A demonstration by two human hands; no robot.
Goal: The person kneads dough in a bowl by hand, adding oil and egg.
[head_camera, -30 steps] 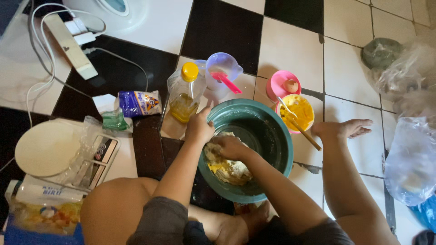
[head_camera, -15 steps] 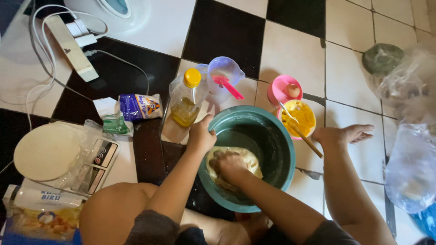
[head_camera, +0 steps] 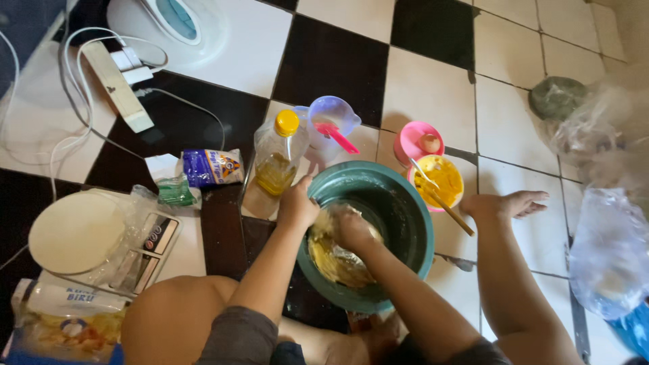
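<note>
- Right hand (head_camera: 353, 230) has shifted over the last second: it was deep over the near side of the dough, now it sits higher, toward the left-centre of the bowl, fingers curled down into the mass
- Dough (head_camera: 331, 260) is now bunched against the near-left inner wall of the green bowl (head_camera: 399, 203); far-right half of the bowl floor shows bare
- Left hand (head_camera: 297, 203) stayed put on the far-left rim, fingers closed over the edge; my read: it pins the bowl so kneading pressure doesn't slide it on the tile floor (head_camera: 426, 88)
- Bowl sits on the floor between the person's legs, close in, so both arms press from above
- Oil bottle (head_camera: 277, 159) with yellow cap stands just left-far of the bowl, clear jug (head_camera: 331, 122) beside it
- Pink cup (head_camera: 422, 140) with an egg and small bowl of yellow liquid (head_camera: 438, 181) with a spoon sit far-right, touching the rim area, all within arm's reach
- Scale (head_camera: 88, 236) under plastic sits well left, clear of the mess
</note>
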